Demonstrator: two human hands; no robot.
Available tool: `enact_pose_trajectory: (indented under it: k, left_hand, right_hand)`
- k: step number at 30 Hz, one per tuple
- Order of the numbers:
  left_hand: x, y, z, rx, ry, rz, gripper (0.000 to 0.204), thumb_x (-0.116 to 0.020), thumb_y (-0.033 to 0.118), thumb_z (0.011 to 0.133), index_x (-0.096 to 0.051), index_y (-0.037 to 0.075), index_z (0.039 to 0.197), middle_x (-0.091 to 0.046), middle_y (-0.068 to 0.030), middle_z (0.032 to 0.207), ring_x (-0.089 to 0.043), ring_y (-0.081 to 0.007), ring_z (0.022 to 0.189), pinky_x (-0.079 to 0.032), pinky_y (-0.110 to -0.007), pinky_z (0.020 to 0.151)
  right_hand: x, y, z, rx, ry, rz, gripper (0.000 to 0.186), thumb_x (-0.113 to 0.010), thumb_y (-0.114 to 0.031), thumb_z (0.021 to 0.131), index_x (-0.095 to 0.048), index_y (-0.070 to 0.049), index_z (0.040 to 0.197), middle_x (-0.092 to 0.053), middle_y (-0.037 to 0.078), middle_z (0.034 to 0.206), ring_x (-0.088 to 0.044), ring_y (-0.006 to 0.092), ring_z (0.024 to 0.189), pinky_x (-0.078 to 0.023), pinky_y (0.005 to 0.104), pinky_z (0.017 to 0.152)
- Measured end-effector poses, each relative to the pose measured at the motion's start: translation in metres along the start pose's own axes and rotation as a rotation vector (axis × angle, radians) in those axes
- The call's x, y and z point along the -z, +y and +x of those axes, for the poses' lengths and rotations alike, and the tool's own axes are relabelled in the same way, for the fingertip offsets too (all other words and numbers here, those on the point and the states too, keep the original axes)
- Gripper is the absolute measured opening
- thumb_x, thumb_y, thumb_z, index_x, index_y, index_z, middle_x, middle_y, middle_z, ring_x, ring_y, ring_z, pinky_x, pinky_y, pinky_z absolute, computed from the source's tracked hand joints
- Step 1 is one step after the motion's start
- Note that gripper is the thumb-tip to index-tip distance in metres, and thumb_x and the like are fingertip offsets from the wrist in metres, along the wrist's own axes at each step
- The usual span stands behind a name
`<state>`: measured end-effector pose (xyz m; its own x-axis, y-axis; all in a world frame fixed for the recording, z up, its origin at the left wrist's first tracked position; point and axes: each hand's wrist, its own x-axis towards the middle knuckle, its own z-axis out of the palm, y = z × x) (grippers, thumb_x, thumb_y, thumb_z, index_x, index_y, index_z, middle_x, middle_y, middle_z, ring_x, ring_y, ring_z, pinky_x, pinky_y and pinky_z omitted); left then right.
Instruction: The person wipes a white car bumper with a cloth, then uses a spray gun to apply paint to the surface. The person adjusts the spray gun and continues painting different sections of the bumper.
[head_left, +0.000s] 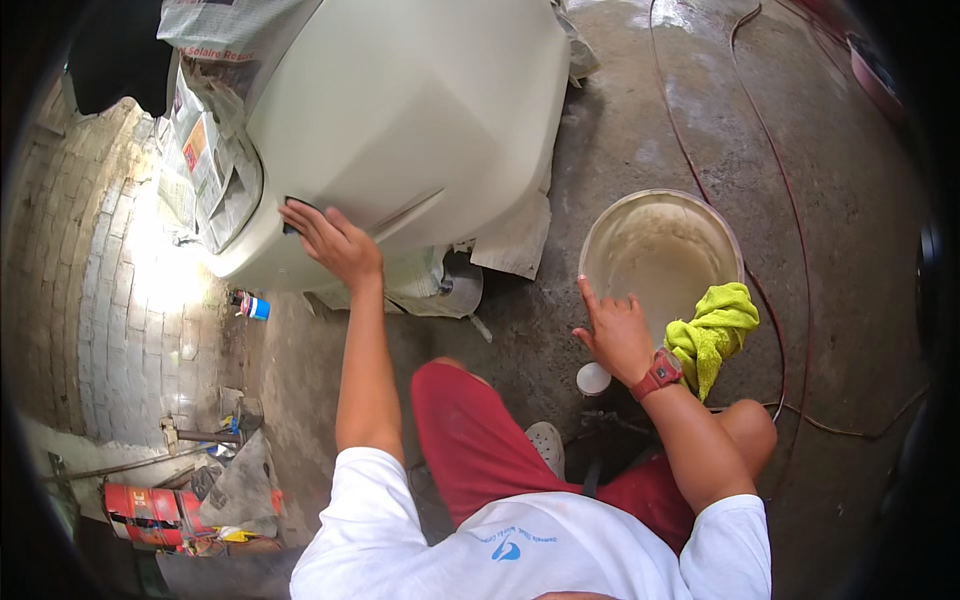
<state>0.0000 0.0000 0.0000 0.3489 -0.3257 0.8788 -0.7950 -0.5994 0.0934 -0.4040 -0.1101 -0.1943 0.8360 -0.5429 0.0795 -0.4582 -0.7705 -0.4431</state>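
On my feed, L hand's (pixel 340 245) fingers lie flat & close together, holding a dark pad (pixel 290 216) to the pale panel (pixel 400 90) right under them. Progress: newspaper masking (pixel 215 185) is on, L of those fingers; panel looks mostly smooth, shaded patch up-R; how much surface is left to rub, can't judge. R hand's (pixel 615 330) fingers are spread, nothing gripped, index by the bucket's (pixel 720 225) rim; w/ the fisheye, hard to tell if touching. Green cloth (pixel 712 335) sits just R of them. Edges: panel slot (pixel 410 208) R of L fingers, panel's lower edge below. Room: open floor (pixel 540 315) L of R fingers; hoses (pixel 673 115) run beyond.
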Motion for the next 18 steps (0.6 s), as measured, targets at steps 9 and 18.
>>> enact_pose_trajectory:
  k: [9,18]
  left_hand:
    - [-0.051,0.199,0.037,-0.283,-0.024,0.037,0.068,-0.049,0.030,0.116,-0.037,-0.009,0.170,-0.030,-0.0257,0.182,-0.026,-0.0378,0.171,-0.024,-0.054,0.133]
    - [-0.034,0.203,0.086,-0.648,-0.082,0.118,0.062,-0.052,0.038,0.116,-0.051,0.001,0.166,-0.052,-0.0189,0.172,-0.043,-0.0320,0.164,-0.031,-0.046,0.129]
  right_hand:
    - [0.003,-0.003,-0.002,0.011,0.008,0.000,0.096,-0.076,-0.043,0.103,-0.028,-0.007,0.177,-0.076,0.018,0.108,-0.074,0.0385,0.104,-0.047,0.0620,0.115]
    - [0.004,-0.005,0.001,0.007,-0.006,0.010,0.096,-0.076,-0.043,0.103,-0.028,-0.007,0.177,-0.076,0.019,0.109,-0.075,0.0392,0.104,-0.048,0.0621,0.115]
